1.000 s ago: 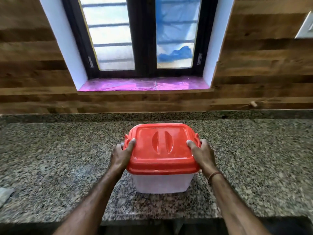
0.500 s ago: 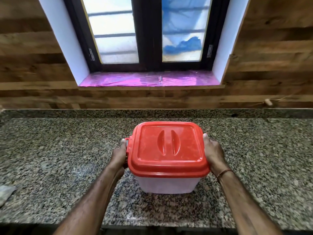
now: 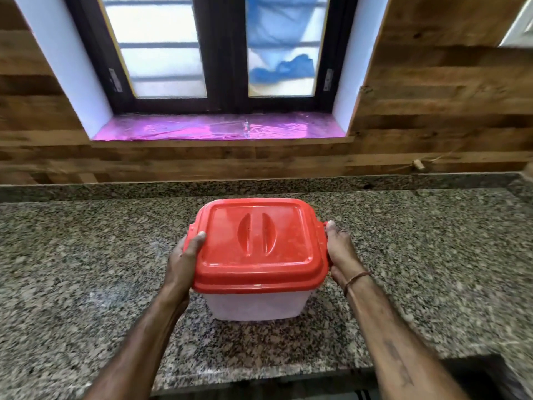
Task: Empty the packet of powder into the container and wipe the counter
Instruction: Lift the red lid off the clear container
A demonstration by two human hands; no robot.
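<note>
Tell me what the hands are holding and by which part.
Both hold the container by its red lid: the left hand grips the lid's left edge, thumb on top; the right hand grips its right edge.

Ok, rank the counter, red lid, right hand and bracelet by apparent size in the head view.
Largest to smallest:
1. counter
2. red lid
3. right hand
4. bracelet
None look alike.

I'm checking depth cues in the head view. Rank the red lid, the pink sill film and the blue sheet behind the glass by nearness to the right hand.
1. red lid: touching; the right hand grips its right edge.
2. pink sill film: on the window ledge, beyond the counter's back.
3. blue sheet: behind the right pane, farthest.
</note>
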